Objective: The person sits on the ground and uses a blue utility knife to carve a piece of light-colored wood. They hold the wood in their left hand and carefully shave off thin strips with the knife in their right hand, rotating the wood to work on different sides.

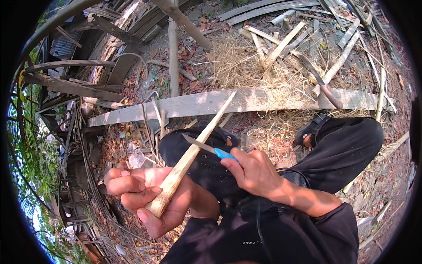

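A pale wooden stick [187, 160], thick at its near end and tapering to a narrow far tip, lies slantwise across the palm of my left hand [151, 193]. The fingers and thumb of that hand curl round its thick end. My right hand [255, 171] grips a knife by its light blue handle [225, 155]. Its narrow blade [198, 144] points left and crosses the middle of the stick; whether the edge touches the wood I cannot tell. Most of the handle is hidden inside my right fist.
Beyond my knees a long grey plank [189, 105] spans the view. A curved machete [323, 86] with a brown handle rests over its right part. Straw-like shavings [233, 61] and cut wood pieces [285, 42] lie behind it. Upright poles [173, 57] and stacked timber [74, 88] stand left.
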Tool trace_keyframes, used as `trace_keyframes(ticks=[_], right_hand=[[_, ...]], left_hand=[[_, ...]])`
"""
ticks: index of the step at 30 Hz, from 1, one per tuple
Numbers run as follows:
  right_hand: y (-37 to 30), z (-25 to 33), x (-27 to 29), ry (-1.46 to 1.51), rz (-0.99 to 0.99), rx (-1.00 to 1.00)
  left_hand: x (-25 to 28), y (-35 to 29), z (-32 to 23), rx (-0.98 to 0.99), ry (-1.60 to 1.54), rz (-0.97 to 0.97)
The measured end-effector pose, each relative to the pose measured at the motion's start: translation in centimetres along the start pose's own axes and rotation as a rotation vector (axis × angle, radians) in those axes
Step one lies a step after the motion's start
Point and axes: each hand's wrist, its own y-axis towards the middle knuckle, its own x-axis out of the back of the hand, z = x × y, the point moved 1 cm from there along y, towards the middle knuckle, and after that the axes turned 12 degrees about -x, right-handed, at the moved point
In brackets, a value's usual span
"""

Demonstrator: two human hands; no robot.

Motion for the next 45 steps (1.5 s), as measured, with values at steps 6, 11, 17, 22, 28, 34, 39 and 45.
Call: trace_keyframes(ticks=[6,11,17,22,28,34,39,45], right_hand=[[1.0,-0.3,0.3,0.009,0.004,0.059],[4.5,-9.0,-1.1,-0.329,-0.167,-0.223],[3.6,-4.9,-1.6,-0.053,-0.039,-0.093],[6.8,-11.4,-1.9,-0.191,-0.081,-0.369],[7.6,-12.7,-3.7,-0.246,-0.122,-0.176],[9.0,-11.9,-3.4,-0.191,-0.039,-0.105],[8.9,-14.3,-5.1,-0.236,-0.203,-0.19],[7.9,-9.5,-4.3,-0.115,-0.017,-0.204]], left_hand=[[0.1,0.0,-0.2,-0.042,0.095,0.078],[-0.5,-0.1,-0.4,-0.015,0.034,0.02],[-0.1,-0.2,-0.1,0.034,0.128,-0.053],[0.1,-0.1,-0.2,-0.052,0.184,0.057],[-0.7,0.1,0.3,-0.04,0.164,-0.025],[0.3,-0.2,0.8,-0.025,0.191,-0.027],[-0.1,0.6,1.6,0.069,0.181,-0.129],[0.1,0.9,2.7,0.137,0.198,-0.199]])
